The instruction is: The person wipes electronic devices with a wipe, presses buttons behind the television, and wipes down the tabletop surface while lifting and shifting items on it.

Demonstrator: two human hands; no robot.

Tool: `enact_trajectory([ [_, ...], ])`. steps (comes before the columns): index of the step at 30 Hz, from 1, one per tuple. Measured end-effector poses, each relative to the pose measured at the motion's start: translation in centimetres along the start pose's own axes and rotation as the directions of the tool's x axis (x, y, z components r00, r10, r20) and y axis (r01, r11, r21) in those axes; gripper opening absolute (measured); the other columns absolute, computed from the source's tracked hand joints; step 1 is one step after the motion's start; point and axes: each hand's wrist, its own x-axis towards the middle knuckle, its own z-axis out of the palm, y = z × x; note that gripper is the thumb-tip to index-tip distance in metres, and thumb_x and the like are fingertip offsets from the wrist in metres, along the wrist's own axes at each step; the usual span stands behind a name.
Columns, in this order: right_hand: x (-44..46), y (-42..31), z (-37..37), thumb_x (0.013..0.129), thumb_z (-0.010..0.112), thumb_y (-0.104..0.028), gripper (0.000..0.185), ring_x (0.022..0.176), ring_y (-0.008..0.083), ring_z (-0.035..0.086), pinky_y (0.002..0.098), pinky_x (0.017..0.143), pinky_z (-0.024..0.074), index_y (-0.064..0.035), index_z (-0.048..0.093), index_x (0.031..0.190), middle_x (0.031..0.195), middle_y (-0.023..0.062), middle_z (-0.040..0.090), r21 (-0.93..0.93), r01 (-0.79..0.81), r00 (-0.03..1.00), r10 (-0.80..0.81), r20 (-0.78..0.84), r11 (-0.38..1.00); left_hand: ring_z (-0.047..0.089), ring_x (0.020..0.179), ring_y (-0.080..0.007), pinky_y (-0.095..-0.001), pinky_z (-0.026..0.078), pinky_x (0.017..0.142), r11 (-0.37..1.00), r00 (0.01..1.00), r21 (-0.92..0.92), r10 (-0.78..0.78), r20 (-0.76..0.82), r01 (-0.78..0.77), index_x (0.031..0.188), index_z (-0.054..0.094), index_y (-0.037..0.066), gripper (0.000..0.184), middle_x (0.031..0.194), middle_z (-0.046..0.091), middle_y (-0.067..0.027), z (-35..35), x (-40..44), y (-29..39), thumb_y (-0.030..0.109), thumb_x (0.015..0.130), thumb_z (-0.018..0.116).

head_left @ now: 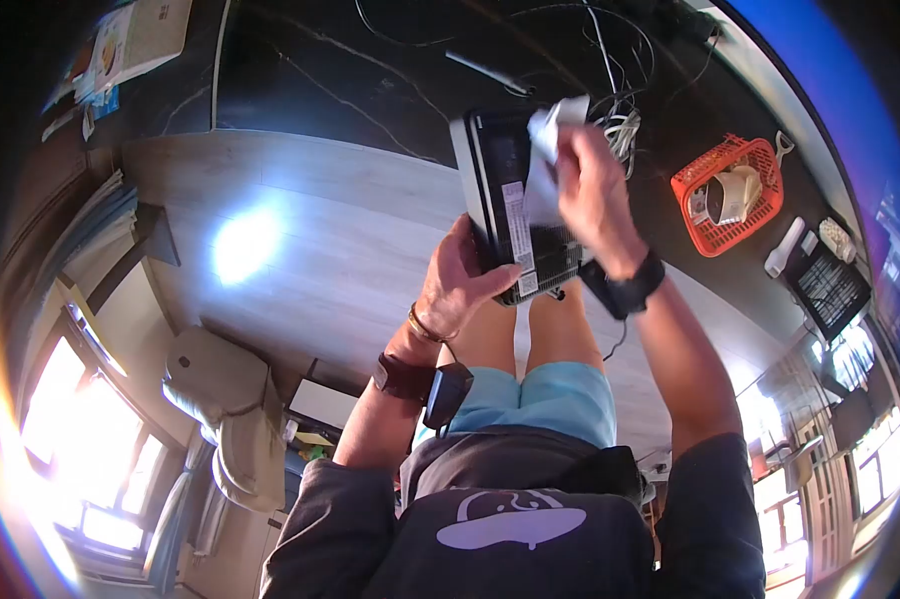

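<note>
A dark box-shaped device (500, 150) with light side edges and a printed label strip (521, 235) is tilted over the edge of the black counter. My left hand (457, 280) grips its lower left corner, the thumb lying across the face near the label. Pinched in the fingers of my right hand (598, 195) is a crumpled white cloth or tissue (560, 125), which lies against or just over the device's upper right part. The right hand hides some of that face.
On the black marbled counter (320, 75) lie tangled white cables (622, 130), a thin light stick (485, 72), an orange basket (714, 225) holding items, and a black rack (824, 285). Papers (146, 40) sit at the upper left. A beige armchair (225, 389) stands on the floor.
</note>
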Motion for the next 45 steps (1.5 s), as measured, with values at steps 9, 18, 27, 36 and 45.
enact_trajectory([
  [9,-9.0,-3.0,-1.1,0.066,0.047,0.017,0.029,0.075,0.0321,0.052,0.0347,0.062,0.0445,-0.0007,0.052,0.089,0.082,0.0151,0.050,0.163,-0.101,0.994,0.105,-0.019,0.981,0.057,0.084,-0.0120,-0.0257,0.049,0.073,0.996,0.994,0.069,0.066,-0.084,-0.061,0.103,0.046,-0.004,0.040,0.092,0.059,-0.0073,1.8,0.4,0.2,0.002,0.071,0.069],
  [18,-4.0,-0.1,-3.8,0.072,0.051,0.009,0.021,0.075,0.0309,0.054,0.0363,0.067,0.0445,-0.0017,0.054,0.090,0.082,0.0143,0.053,0.108,-0.043,0.998,0.048,-0.041,0.993,0.058,0.083,-0.0112,-0.0253,0.049,0.073,0.975,0.987,0.205,0.109,-0.121,-0.083,0.103,0.046,-0.003,0.037,0.092,0.059,-0.0075,5.4,0.6,-0.2,0.000,0.072,0.067],
  [27,-10.7,1.9,-3.8,0.071,0.051,0.009,0.016,0.073,0.0339,0.051,0.0393,0.064,0.0410,-0.0006,0.051,0.083,0.079,0.0158,0.052,0.281,-0.363,0.897,0.415,-0.153,0.888,0.058,0.082,-0.0111,-0.0249,0.049,0.072,0.939,0.975,0.309,0.192,-0.112,-0.150,0.104,0.047,-0.002,0.035,0.090,0.060,-0.0072,8.7,-0.1,0.0,0.000,0.074,0.066],
  [36,-13.1,2.3,-13.8,0.089,0.045,0.002,0.016,0.087,0.0113,0.057,0.0240,0.077,0.0450,0.0020,0.049,0.105,0.096,0.0080,0.061,0.444,-0.341,0.859,0.467,-0.211,0.828,0.062,0.094,-0.0286,-0.0324,0.049,0.080,0.480,0.851,0.786,0.514,0.108,-0.390,0.129,0.037,-0.003,0.063,0.108,0.058,-0.0223,17.3,-0.2,-1.9,0.006,0.073,0.064],
  [45,-13.2,1.7,-19.1,0.097,0.037,-0.033,0.042,0.098,0.0137,0.054,0.0262,0.084,0.0432,-0.0005,0.046,0.121,0.109,0.0053,0.055,0.769,-0.400,0.765,0.643,-0.020,0.499,0.044,0.120,-0.0371,-0.0449,0.037,0.099,-0.029,0.783,0.894,0.470,0.407,-0.447,0.125,0.041,-0.005,0.046,0.131,0.042,-0.0242,25.2,1.5,-6.6,0.013,0.083,0.047],
])
